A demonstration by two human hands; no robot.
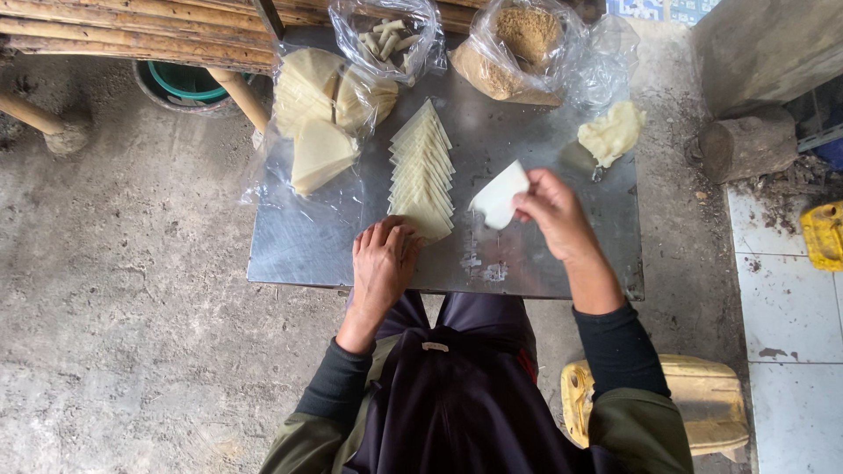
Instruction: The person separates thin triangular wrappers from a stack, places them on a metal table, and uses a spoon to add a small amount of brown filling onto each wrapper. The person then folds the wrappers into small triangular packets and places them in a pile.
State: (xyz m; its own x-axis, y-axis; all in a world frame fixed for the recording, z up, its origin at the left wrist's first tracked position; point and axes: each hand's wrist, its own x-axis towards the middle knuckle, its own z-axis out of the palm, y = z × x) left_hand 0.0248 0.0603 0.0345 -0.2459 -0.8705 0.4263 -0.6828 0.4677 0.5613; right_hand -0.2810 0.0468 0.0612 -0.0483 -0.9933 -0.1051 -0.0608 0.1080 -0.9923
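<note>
Overhead view of a small metal table (pixel 299 250) at which a person is seated, both hands at work on thin pastry sheets. A single pale triangular wrapper (pixel 500 196) is pinched between the thumb and fingers of the right hand (pixel 553 213) and is held lifted just above the table surface, right of centre. The left hand (pixel 385 260) is laid palm down, fingers spread and closed on nothing, with its fingertips resting on the near end of a fanned row of triangular wrappers (pixel 422 171) that runs away from the person along the middle of the table. The two hands are kept apart, with bare metal between them. A clear plastic bag of further wrapper stacks (pixel 320 114) is seen to the left of the row. At the far edge, a bag of small pale sticks (pixel 386 37) and an open bag of brown crumbly filling (pixel 518 48) are placed side by side. A lump of pale paste (pixel 610 132) is set on the table's far right part. A yellow plastic stool (pixel 702 399) is visible on the concrete floor (pixel 123 290) beside the person's right arm.
</note>
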